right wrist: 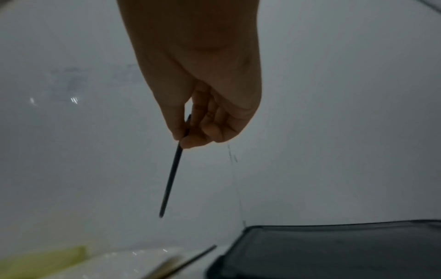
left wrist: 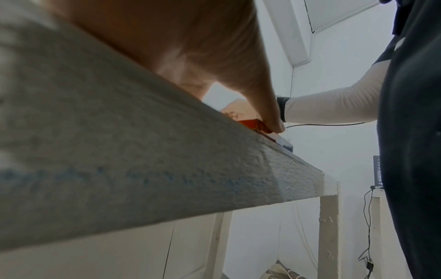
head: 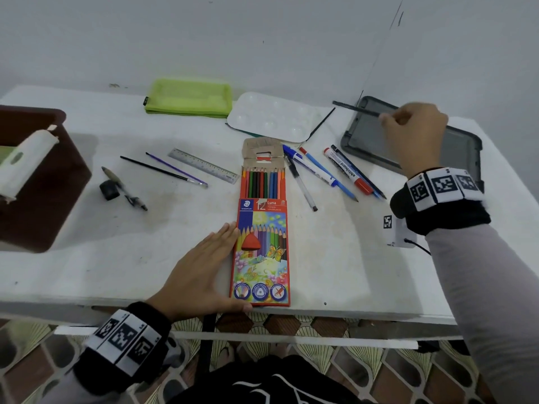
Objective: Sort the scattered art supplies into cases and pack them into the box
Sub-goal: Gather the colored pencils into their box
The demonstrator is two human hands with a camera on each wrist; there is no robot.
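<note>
An open red box of coloured pencils [head: 264, 237] lies at the table's front edge, flap up, pencil ends showing. My left hand [head: 204, 269] rests flat against its left side, with the thumb at its near corner [left wrist: 274, 126]. My right hand [head: 414, 135] is raised over the grey mesh case [head: 455, 150] at the back right and pinches a thin black pencil [head: 355, 108] [right wrist: 171, 179] that points left. Several pens and a whiteboard marker [head: 347, 170] lie right of the box.
A green pouch [head: 189, 97] and a white palette [head: 271, 118] lie at the back. A ruler [head: 204, 166], two brushes [head: 172, 170], a compass and a black sharpener [head: 109, 190] lie to the left. A brown box [head: 40, 176] holds a white case at the far left.
</note>
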